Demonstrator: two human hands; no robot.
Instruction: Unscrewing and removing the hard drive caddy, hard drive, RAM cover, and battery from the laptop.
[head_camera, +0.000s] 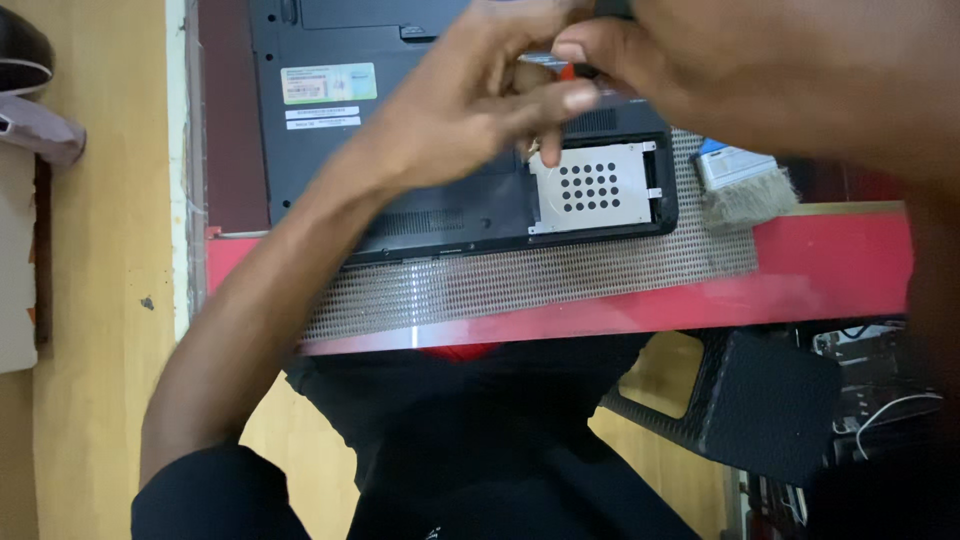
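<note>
Biggest thing first: the red counter (830, 270) runs across my view, with a perforated grey mat (520, 280) along its near edge. A black laptop (330, 150) lies bottom-up on that mat, toward the counter's far side, with pale labels on its base. At the laptop's near right corner a cover is off and the silver drive tray (595, 185), the one with a cluster of round holes, sits exposed in its bay.

Both hands meet above that open bay. The left hand (470, 110) reaches in from the near left with its fingers curled inward. The right hand (760, 70) is close to the camera at the far right, fingertips bunched against the left's. Between them is a small part (566, 72), silver with a flash of red. It is held in the air over the laptop, above the bay and not touching the tray. The fingers are blurred, so I cannot tell which hand is actually pinching it, or whether both are.

My read is that this is fine fingertip handling of a small piece over the opened drive bay. Whatever comes next calls for a steady pinch and slow hands, as a dropped piece could fall through into the chassis or the mat's holes.

A small flat brush (745, 185) rests at the mat's right edge, untouched.
</note>
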